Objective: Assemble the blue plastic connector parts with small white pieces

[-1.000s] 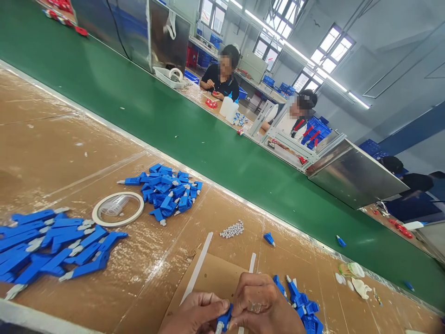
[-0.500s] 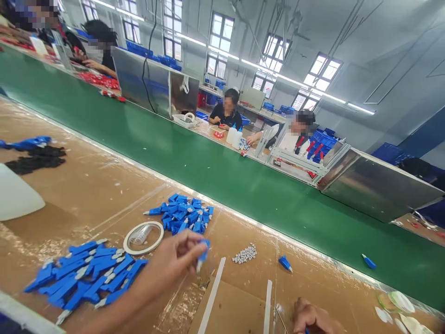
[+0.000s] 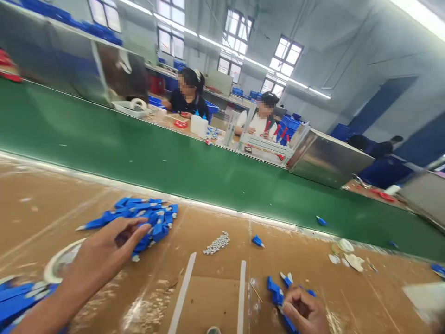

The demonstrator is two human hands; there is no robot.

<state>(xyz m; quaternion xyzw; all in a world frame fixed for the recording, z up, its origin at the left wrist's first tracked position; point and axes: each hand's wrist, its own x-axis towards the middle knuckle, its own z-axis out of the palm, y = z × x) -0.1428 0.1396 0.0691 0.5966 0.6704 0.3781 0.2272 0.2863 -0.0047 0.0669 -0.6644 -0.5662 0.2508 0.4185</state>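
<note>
Brown bench (image 3: 215,301), green belt (image 3: 222,181) beyond, windows (image 3: 238,32) behind. Left hand (image 3: 120,239): fingers parted at blue pieces (image 3: 160,228). Right hand (image 3: 304,308): fingers curled at another blue heap (image 3: 274,292), grip unclear.

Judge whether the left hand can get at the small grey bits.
Probably yes: past the blue pile at the left hand, only bare table shows before the grey bits.

"Where's the left hand (image 3: 127,239)?"
"At eight o'clock, fingers at the large blue pile (image 3: 162,222) on the tabletop (image 3: 208,269)."
"And the right hand (image 3: 304,308)?"
"Five o'clock, by the smaller blue cluster (image 3: 274,291); small grey bits (image 3: 217,243) lie at six."
</note>
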